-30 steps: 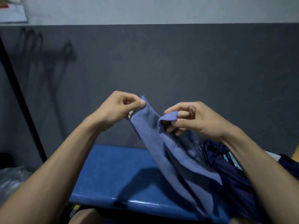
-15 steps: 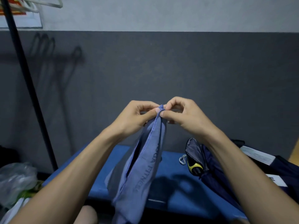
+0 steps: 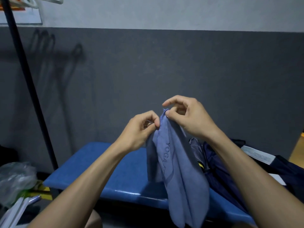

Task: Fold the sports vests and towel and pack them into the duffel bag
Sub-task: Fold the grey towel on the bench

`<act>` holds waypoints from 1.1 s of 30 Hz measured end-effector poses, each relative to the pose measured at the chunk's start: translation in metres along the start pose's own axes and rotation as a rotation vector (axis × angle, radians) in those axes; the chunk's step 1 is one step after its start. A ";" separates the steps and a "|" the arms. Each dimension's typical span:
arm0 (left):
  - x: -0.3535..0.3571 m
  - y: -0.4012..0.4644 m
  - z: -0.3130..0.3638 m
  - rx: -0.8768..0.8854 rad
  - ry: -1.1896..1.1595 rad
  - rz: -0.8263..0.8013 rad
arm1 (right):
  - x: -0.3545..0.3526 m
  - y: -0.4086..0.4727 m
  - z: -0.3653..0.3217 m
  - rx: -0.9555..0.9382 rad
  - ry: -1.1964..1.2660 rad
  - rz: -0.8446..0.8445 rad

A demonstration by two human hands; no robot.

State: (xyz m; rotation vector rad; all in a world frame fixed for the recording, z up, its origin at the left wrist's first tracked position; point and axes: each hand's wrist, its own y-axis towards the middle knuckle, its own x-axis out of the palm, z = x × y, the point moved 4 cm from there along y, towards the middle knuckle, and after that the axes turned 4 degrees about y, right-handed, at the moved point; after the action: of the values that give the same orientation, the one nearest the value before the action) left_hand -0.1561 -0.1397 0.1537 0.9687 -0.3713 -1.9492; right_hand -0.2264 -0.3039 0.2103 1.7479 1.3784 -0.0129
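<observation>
- The left hand and right hand both pinch the towel's top edge in their fingers.
- The towel now hangs lower over the blue worktop, beside the dark bag, with the right hand raised above the left.

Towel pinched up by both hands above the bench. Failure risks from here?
1. Both the left hand and right hand pinch only the top hem of the blue-grey microfibre towel; a slip may undo the fold.
2. Its hanging end drapes past the glossy blue bench edge and may snag or drag.
</observation>
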 end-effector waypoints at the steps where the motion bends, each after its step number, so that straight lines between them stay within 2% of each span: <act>1: 0.002 0.000 -0.003 -0.003 0.016 -0.010 | 0.000 0.000 0.003 -0.008 -0.027 -0.004; 3: 0.010 -0.002 -0.006 -0.040 -0.036 -0.072 | 0.000 0.002 0.009 -0.029 -0.070 0.011; 6: 0.021 -0.006 -0.015 -0.172 -0.262 -0.174 | 0.001 0.007 0.017 -0.047 -0.115 0.029; 8: 0.024 -0.008 -0.024 -0.128 -0.269 -0.242 | 0.001 0.010 0.024 -0.060 -0.146 0.020; 11: 0.025 -0.013 -0.041 -0.066 -0.205 -0.356 | -0.004 0.013 0.036 -0.099 -0.189 0.052; 14: 0.022 -0.025 -0.066 -0.109 -0.131 -0.431 | -0.010 0.016 0.047 -0.151 -0.264 0.170; 18: 0.020 -0.043 -0.100 -0.046 0.214 -0.456 | -0.010 0.025 0.063 -0.087 -0.180 0.288; 20: 0.020 -0.051 -0.116 -0.006 0.321 -0.423 | -0.008 0.031 0.068 -0.060 -0.087 0.305; 25: 0.006 -0.055 -0.139 -0.062 0.274 -0.116 | -0.011 0.042 0.084 -0.026 0.002 0.328; 28: -0.003 -0.054 -0.142 -0.073 0.244 -0.032 | -0.013 0.042 0.101 0.026 0.037 0.343; 33: -0.032 -0.046 -0.135 -0.076 0.149 0.102 | -0.017 0.026 0.131 0.252 0.268 0.382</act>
State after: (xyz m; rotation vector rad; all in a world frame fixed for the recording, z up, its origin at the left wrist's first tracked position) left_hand -0.0721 -0.0721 0.0548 1.0185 -0.2546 -1.7741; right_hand -0.1493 -0.3989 0.1547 2.2690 1.2441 0.2771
